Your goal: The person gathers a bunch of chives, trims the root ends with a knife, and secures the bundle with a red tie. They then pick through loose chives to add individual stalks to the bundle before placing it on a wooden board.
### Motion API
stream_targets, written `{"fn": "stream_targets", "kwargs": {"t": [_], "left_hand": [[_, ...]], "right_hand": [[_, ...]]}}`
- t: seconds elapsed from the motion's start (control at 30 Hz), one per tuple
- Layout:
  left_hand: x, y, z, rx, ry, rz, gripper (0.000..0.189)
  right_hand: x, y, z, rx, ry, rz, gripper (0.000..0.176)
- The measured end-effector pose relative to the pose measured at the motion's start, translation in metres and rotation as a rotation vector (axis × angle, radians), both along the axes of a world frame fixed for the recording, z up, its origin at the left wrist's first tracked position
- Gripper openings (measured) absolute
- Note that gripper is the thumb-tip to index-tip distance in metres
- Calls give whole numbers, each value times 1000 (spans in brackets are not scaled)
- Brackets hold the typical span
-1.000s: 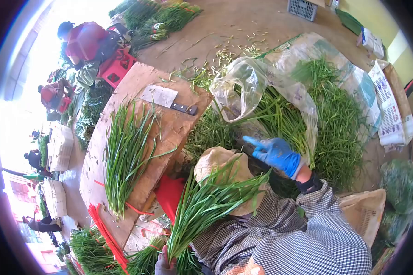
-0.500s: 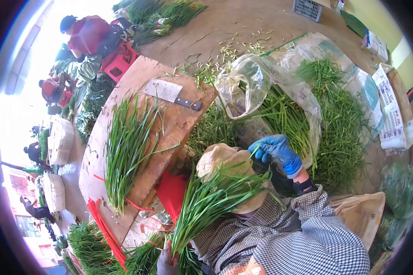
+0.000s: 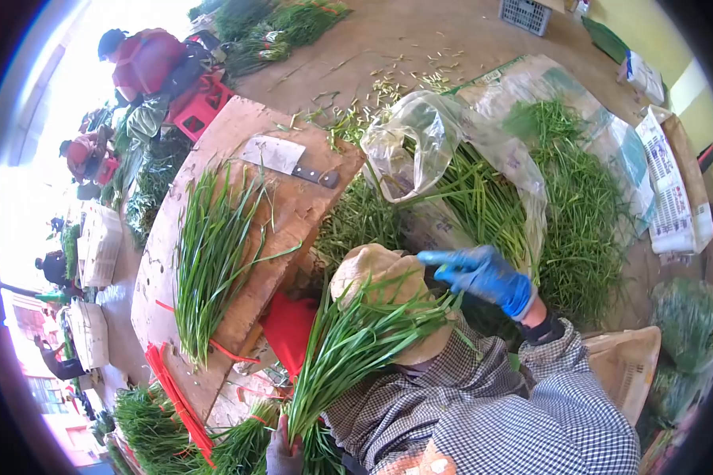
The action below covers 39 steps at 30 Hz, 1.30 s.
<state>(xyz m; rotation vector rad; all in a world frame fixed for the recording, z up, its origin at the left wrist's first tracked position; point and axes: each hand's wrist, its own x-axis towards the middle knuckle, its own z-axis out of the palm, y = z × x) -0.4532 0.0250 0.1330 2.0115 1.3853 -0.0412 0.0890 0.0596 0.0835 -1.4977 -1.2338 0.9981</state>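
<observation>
Far left: red bands (image 3: 178, 396) are laid along the near edge of the wooden surface (image 3: 293, 214), judged to be kept within reach for tying. Loose chives (image 3: 210, 253) are laid lengthwise on it, butt ends toward the bands and tips fanned away. A cleaver (image 3: 285, 158) is parked flat at the far end, apart from them.

Bottom centre: the left hand (image 3: 281, 455), only partly in view at the frame edge, is clenched around the butt end of a bunch of chives (image 3: 356, 340). The bunch is held tilted up and rightward, fanned across a tan hat (image 3: 372, 273), so that the tips are presented to the other hand.

Right: the right hand (image 3: 483, 273), blue-gloved, is held just above the tips. Its forefinger is stretched out leftward and the other fingers are loosely bent; nothing is seen pinched. Beyond it, a clear plastic bag (image 3: 420, 142) and a heap of chives (image 3: 578, 214) are noted on the floor.

Change against 0.5 s earlier: the right hand was then curled at the leaf tips and is now uncurled. Left-hand grip and bunch position are unchanged.
</observation>
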Motion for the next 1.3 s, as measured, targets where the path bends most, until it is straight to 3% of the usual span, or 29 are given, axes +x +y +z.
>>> {"fn": "stream_targets", "kwargs": {"t": [0.07,0.13,0.17,0.23,0.27,0.3,0.37,0.4,0.43,0.5,0.53,0.57,0.63,0.83,0.9,0.93,1.0,1.03,1.1,1.13,1.2,1.3], "left_hand": [[4,2,1,25,-14,-22,71],[5,2,1,51,-29,-39,71],[2,1,0,23,-4,-20,71],[4,1,2,-3,24,1,70],[5,1,2,15,-19,-9,70],[7,0,2,32,-63,-19,70],[4,-5,-1,-49,-75,42,70],[5,-4,-1,-126,-86,96,70],[5,-3,1,-130,-87,96,70],[9,0,8,-221,39,148,68],[20,3,4,37,40,51,59],[21,3,4,32,38,52,59],[22,3,4,59,66,35,59],[20,-1,3,6,-4,111,59],[14,-5,-3,24,-24,125,59],[10,-9,-6,6,-42,164,59],[-9,-17,-27,28,-98,173,59],[-6,-16,-24,27,-102,171,59],[4,-17,-16,-12,-95,190,58],[5,-17,-16,-14,-101,186,58],[7,-16,-17,42,-55,155,56],[16,-13,-9,43,-40,143,54]], "right_hand": [[-15,2,1,-38,-64,84,36],[-25,6,-10,54,-369,165,32],[-26,8,-19,54,-368,164,32],[-27,16,-30,197,-254,108,21],[-25,13,-31,70,129,65,13],[-19,11,-20,67,130,68,13],[1,5,2,-11,336,-237,15],[10,2,4,3,339,-254,14],[12,-2,6,0,337,-256,14],[10,-13,9,62,311,-13,15],[4,-18,16,14,291,43,18],[-2,-21,20,9,288,43,18],[-13,-23,26,16,-183,206,20],[-53,-10,-13,46,-470,312,17],[-50,-4,-32,312,-111,-12,13],[-38,-11,-8,52,299,-126,11],[-9,-23,-1,31,362,-342,9],[11,-30,-8,32,359,-343,9],[38,-39,-16,-27,39,-281,16],[39,-41,-14,-28,33,-285,16],[36,-44,-1,95,-364,-236,22],[15,-37,24,1,-494,-126,31]]}}
